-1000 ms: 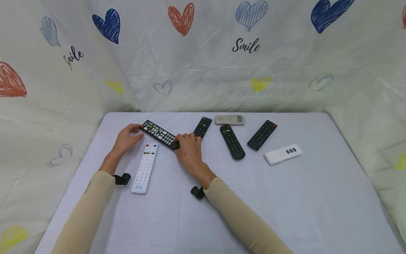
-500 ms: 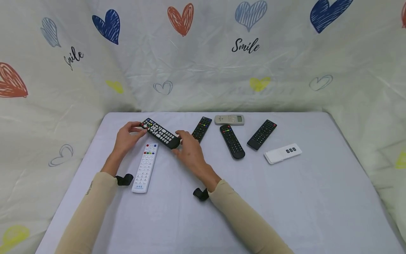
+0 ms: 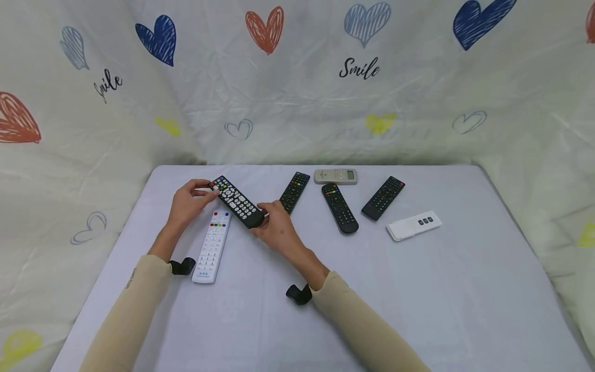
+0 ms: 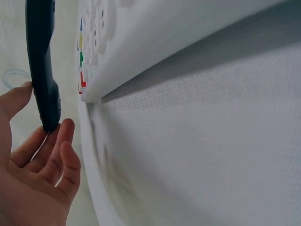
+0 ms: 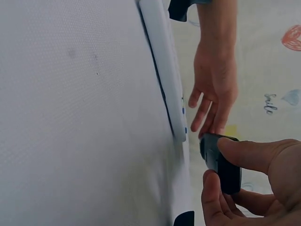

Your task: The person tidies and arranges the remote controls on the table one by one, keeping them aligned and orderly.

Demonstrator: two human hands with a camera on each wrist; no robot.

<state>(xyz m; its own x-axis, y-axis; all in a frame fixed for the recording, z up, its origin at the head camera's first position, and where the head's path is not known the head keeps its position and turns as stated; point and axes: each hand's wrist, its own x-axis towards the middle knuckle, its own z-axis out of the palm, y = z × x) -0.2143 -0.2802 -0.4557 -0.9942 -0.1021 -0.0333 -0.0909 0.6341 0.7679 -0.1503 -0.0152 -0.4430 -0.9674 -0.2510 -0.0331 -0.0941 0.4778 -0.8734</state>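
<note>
A black remote control (image 3: pixel 238 202) with white buttons is held slanting above the table, buttons up. My left hand (image 3: pixel 186 204) pinches its far left end; in the left wrist view my thumb and fingertips (image 4: pixel 68 129) are on that end. My right hand (image 3: pixel 281 230) grips the near right end, with the thumb (image 5: pixel 249 153) on one side and fingers on the other in the right wrist view. Just below the black remote lies a white remote control (image 3: pixel 212 248) with coloured buttons. Another black remote control (image 3: pixel 295 192) is behind my right hand, its lower end partly hidden.
Further right on the white-covered table (image 3: pixel 418 305) lie a grey remote with a small display (image 3: pixel 335 176), a rounded black remote (image 3: pixel 340 208), a rectangular black remote (image 3: pixel 383 198) and a white three-button remote (image 3: pixel 413 226). A patterned cloth (image 3: pixel 297 103) hangs behind.
The black remote with white buttons has come up off the table and turned a little, its right end toward me. My right hand has shifted from over that end to gripping it.
</note>
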